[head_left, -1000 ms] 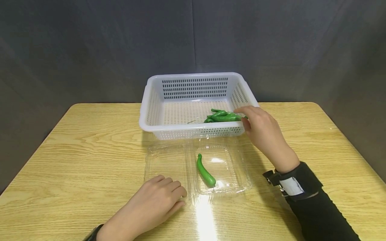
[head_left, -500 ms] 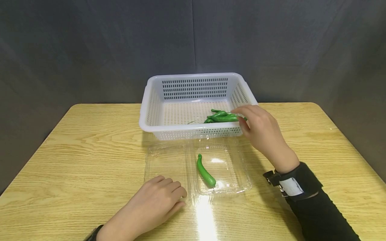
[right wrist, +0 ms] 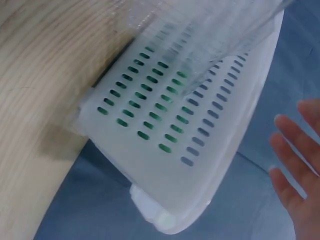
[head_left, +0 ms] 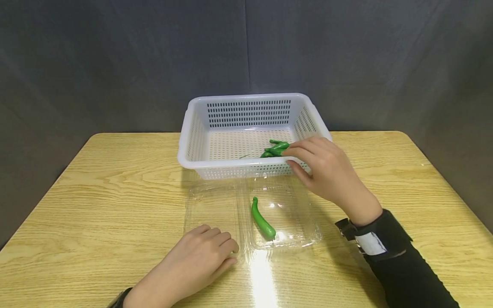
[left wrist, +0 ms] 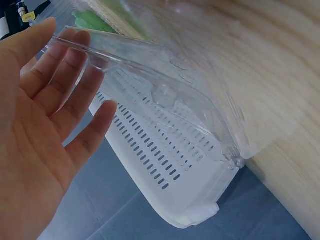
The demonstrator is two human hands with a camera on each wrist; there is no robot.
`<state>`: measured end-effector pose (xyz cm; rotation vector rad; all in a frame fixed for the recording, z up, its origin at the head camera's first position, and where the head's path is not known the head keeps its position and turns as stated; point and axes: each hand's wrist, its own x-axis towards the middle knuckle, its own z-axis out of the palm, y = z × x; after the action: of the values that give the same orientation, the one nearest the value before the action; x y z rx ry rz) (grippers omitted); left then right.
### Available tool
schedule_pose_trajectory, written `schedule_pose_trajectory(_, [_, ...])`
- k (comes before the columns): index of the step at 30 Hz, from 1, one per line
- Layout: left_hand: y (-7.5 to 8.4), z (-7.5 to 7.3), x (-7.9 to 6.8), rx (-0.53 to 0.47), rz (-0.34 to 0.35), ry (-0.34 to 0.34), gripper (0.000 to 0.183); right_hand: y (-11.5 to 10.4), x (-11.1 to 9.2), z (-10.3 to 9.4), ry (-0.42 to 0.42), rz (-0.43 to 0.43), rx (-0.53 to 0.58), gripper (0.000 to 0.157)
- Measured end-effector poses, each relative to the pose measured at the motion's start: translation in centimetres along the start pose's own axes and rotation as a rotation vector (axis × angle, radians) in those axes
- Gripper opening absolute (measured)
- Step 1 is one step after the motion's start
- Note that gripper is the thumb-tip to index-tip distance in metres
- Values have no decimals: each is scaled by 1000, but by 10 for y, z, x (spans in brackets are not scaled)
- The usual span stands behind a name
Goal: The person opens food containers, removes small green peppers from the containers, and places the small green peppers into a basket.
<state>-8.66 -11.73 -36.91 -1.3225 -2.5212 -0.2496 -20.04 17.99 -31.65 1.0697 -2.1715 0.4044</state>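
Observation:
My left hand point(head_left: 200, 256) rests at the front of the clear plastic clamshell container's left half point(head_left: 212, 205). In the left wrist view its relaxed fingers point(left wrist: 65, 110) touch the clear edge. One green chili pepper point(head_left: 262, 220) lies in the right half. My right hand point(head_left: 323, 167) is over the front right rim of a white perforated basket point(head_left: 231, 163). Several green chili peppers point(head_left: 278, 147) lie inside, partly hidden by that hand. Its thumb hangs before the rim, apart from the fingers, and I see no pepper held. The right wrist view shows its fingers point(right wrist: 295, 150) loosely extended.
A wooden table point(head_left: 108, 205) carries everything. The basket stands near its far edge, with a dark cloth backdrop point(head_left: 154, 64) behind. The container lies directly before the basket. A thin stem point(head_left: 244, 156) is on the basket floor.
My right hand has shifted left along the basket's front rim, and its thumb has moved down and left. The left hand, container and its pepper have stayed put.

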Motion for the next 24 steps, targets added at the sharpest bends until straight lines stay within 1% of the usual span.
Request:
schedule_pose_trajectory(3, [0,0,0,5,0,3,13,-4,1,-2,-67,-9,57,27])
schedule_pose_trajectory(6, [0,0,0,14,1,9,13,-10,1,-4,-154,27,134,31])
schedule_pose_trajectory(11, [-1,1,0,10,6,8,13,-22,5,-9,-297,73,230,29])
schedule_pose_trajectory(16, [-1,1,0,4,5,12,13,-33,8,-14,-403,90,255,31])
schedule_pose_trajectory(24, [0,1,0,7,4,14,13,-42,6,-13,-515,134,295,41])
